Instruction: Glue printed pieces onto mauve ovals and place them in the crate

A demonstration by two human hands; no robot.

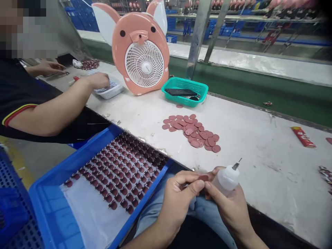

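My left hand (178,195) pinches a small dark-red oval piece (203,177) between thumb and fingers, above my lap. Wrapped around a white squeeze bottle (228,180) with a thin metal needle tip is my right hand (230,204). The bottle leans slightly and its needle points up. My right thumb and fingertips meet the left ones at the oval piece; whether they grip something else there is hidden. Beyond my hands, a loose pile of flat reddish ovals (192,129) lies on the white tabletop (249,148).
At my left, a blue tray (52,207) holds rows of small dark-red pieces on a white sheet. A pig-shaped fan (141,52) and a green basket (185,100) stand farther back. A red packet (303,137) lies right. A co-worker's arm (59,100) reaches into a white container (112,90).
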